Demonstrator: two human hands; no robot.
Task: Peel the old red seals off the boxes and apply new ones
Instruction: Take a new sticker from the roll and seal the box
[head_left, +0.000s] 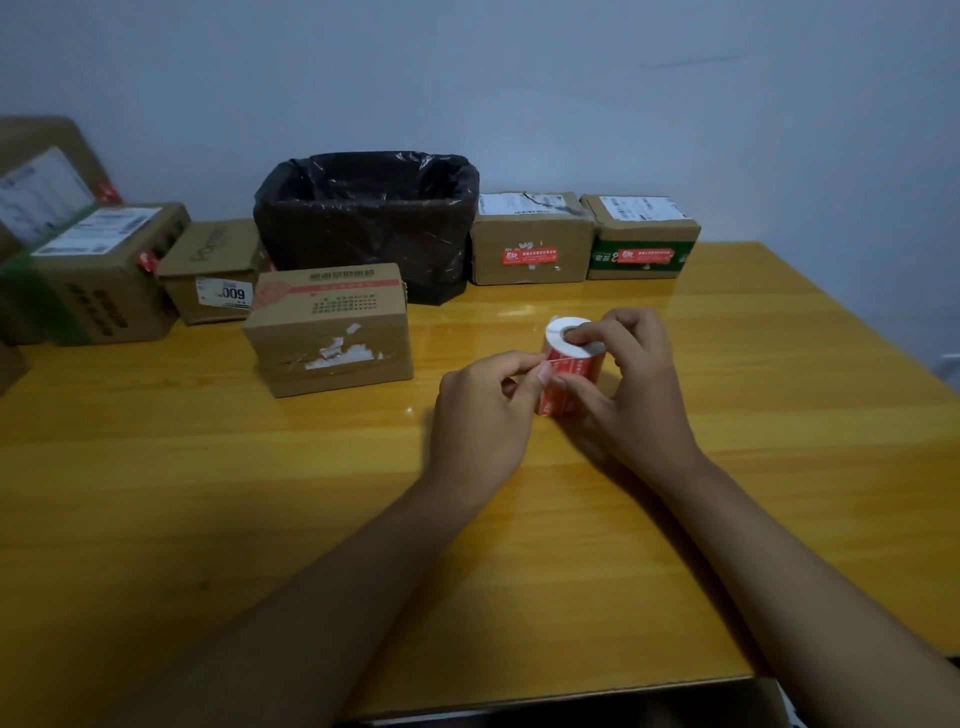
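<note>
A roll of red seal stickers stands upright on the yellow table, right of centre. My right hand grips the roll, with a finger at its white core. My left hand pinches the edge of a red sticker at the roll's left side. A cardboard box sits left of the roll, its front face showing torn white paper scraps where a seal was. At the back right, two boxes each carry a red seal: one brown and one with a green band.
A bin lined with a black bag stands at the back centre against the wall. Several more cardboard boxes crowd the back left. The table's front edge runs close to my forearms.
</note>
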